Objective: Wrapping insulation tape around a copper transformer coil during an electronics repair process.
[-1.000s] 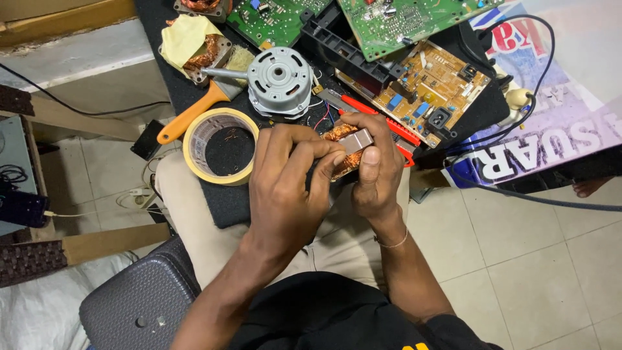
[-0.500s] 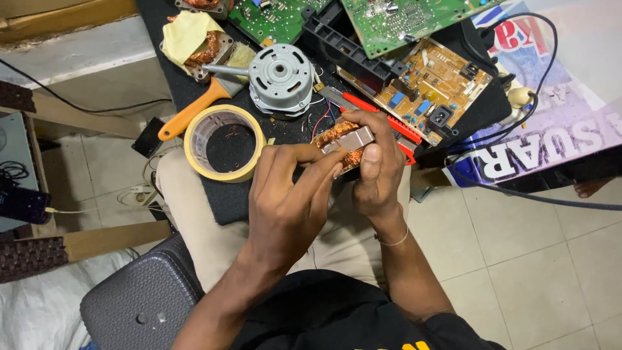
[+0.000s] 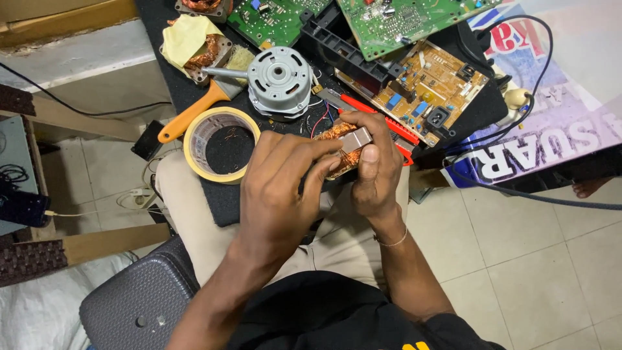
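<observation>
Both my hands hold a small copper-wound motor stator point(image 3: 345, 146) with a silvery metal core, just above my lap. My left hand point(image 3: 278, 188) wraps it from the left, fingers curled over its near side. My right hand point(image 3: 372, 172) grips it from the right, thumb pressed on the metal core. Thin red and blue wires point(image 3: 319, 120) run from the part toward the black mat point(image 3: 220, 201). A grey round motor point(image 3: 280, 81) with a shaft lies just beyond my hands.
A roll of yellow tape point(image 3: 220, 144) and an orange-handled brush point(image 3: 191, 116) lie left of my hands. Red-handled pliers point(image 3: 382, 123), green and tan circuit boards point(image 3: 427, 87), another copper coil point(image 3: 201, 48) and a black cable point(image 3: 518, 191) crowd the mat. A grey stool point(image 3: 136, 304) sits below.
My hands have shifted slightly on the stator, turning it a little; the left fingers have closed further over it. The view sits slightly lower.
</observation>
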